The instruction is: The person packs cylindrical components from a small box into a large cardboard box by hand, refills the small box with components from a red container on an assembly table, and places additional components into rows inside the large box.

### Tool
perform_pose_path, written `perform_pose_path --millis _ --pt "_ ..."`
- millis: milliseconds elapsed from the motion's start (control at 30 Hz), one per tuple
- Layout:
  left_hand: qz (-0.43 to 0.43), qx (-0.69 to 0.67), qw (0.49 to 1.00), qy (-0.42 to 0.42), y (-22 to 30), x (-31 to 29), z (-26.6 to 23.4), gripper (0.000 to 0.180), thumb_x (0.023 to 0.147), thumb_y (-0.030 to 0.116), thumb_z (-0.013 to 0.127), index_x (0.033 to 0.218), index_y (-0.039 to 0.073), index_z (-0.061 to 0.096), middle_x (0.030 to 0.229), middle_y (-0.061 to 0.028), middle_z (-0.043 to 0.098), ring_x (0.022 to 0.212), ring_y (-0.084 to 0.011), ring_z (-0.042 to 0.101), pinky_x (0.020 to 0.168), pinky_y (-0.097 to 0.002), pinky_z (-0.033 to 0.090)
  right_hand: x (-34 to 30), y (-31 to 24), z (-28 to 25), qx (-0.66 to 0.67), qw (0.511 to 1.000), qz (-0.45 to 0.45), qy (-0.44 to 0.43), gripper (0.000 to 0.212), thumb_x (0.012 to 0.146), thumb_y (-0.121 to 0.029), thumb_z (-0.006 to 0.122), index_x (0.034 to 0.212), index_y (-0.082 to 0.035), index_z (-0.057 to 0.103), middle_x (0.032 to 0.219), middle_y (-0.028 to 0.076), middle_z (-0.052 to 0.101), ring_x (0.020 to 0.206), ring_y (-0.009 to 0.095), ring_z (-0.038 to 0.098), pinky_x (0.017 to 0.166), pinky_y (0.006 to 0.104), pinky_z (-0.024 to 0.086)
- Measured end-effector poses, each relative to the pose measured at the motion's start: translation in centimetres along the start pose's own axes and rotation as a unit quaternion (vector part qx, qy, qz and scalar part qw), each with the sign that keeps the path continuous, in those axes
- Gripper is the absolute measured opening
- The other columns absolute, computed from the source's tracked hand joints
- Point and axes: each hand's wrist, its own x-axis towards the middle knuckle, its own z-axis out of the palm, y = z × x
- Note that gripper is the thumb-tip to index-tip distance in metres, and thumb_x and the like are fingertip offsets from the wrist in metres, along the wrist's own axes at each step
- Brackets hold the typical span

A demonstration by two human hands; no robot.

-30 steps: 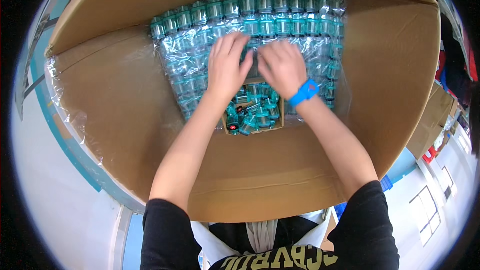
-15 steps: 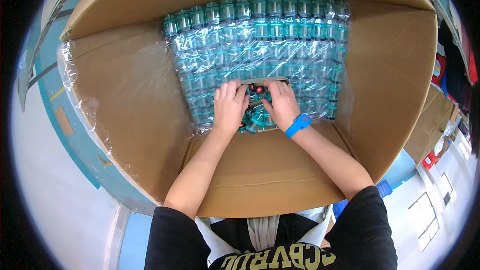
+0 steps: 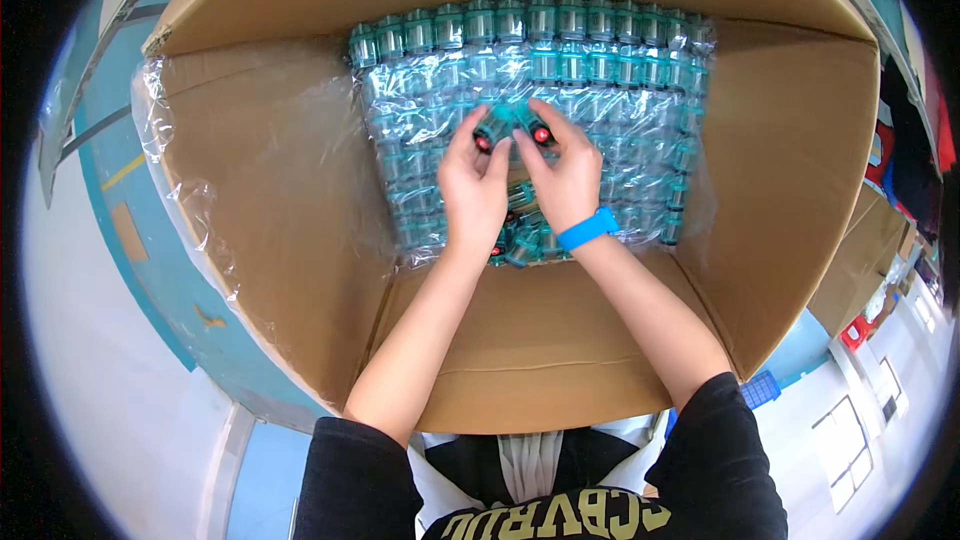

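Inside the large carton, my left hand (image 3: 472, 185) is closed around a small clear-teal cylinder (image 3: 493, 126) with a dark end and a red centre. A similar cylinder (image 3: 525, 115) is gripped in my right hand (image 3: 570, 175), its red-centred end (image 3: 542, 135) toward me. The two pieces are side by side and their far ends blur together. Just below my hands, a heap of loose teal cylinders (image 3: 522, 245) lies in a small container, partly hidden by my right hand. Clear plastic film (image 3: 425, 105) covers most of the packed rows behind.
Rows of upright teal cylinders (image 3: 480, 22) stand along the far part of the carton. Brown cardboard walls (image 3: 790, 150) rise on all sides, with the near flap (image 3: 520, 360) below my forearms. Plastic film (image 3: 155, 120) hangs over the left edge. A blue basket (image 3: 761, 389) sits outside, lower right.
Both hands have risen out of the loose heap and moved farther away from me, now with teal cylinders in their fingers. More of the heap shows below them.
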Motion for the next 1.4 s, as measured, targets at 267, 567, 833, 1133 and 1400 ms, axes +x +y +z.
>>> perform_pose_path --millis 267,567,833,1133,1400 --pt "-0.035 0.015 0.997 -0.071 -0.3 3.3 -1.4 0.043 0.091 0.005 0.061 0.131 -0.004 0.050 0.119 -0.0116 0.061 0.101 -0.0140 0.060 0.090 -0.0260 0.047 2.5 2.2 1.4 0.142 0.988 0.056 -0.023 0.043 0.084 -0.007 0.063 0.126 0.003 0.056 0.114 0.024 0.063 0.090 0.030 0.067 0.080 0.0363 0.053" --pt "0.292 0.419 0.856 -0.087 -0.5 8.6 -2.6 0.043 0.071 -0.005 0.069 0.113 0.001 0.063 0.119 -0.0119 0.061 0.109 -0.0325 0.058 0.093 -0.0372 0.047 6.6 4.2 1.6 -0.143 0.958 -0.248 -0.039 0.042 0.069 0.003 0.068 0.111 0.002 0.061 0.118 0.017 0.060 0.108 0.035 0.056 0.092 0.0423 0.047" --pt "0.316 0.447 0.830 -0.105 -1.8 9.6 -2.7 0.043 0.069 -0.006 0.069 0.111 0.001 0.063 0.118 -0.0111 0.060 0.110 -0.0317 0.056 0.093 -0.0387 0.047 7.3 5.4 2.8 -0.218 0.929 -0.297 -0.035 0.035 0.073 0.001 0.062 0.108 0.003 0.062 0.116 0.016 0.061 0.106 0.033 0.057 0.090 0.0403 0.048" --pt "0.341 0.505 0.789 -0.083 -1.5 8.8 -2.0 0.045 0.069 -0.005 0.068 0.114 0.001 0.062 0.123 -0.0139 0.057 0.114 -0.0339 0.053 0.097 -0.0426 0.044 7.1 5.1 2.9 -0.265 0.912 -0.313 -0.006 0.038 0.072 0.000 0.066 0.110 -0.001 0.062 0.116 0.014 0.060 0.107 0.031 0.055 0.090 0.0399 0.047" --pt "0.194 0.503 0.817 -0.206 -0.3 -3.7 -4.5 0.031 0.063 -0.009 0.058 0.090 0.004 0.066 0.105 -0.0078 0.059 0.103 -0.0285 0.053 0.088 -0.0406 0.040 -3.8 5.3 -1.0 -0.157 0.919 -0.276 -0.234 0.010 0.075 -0.008 0.061 0.084 -0.004 0.060 0.089 0.010 0.059 0.088 0.026 0.056 0.078 0.0367 0.049"
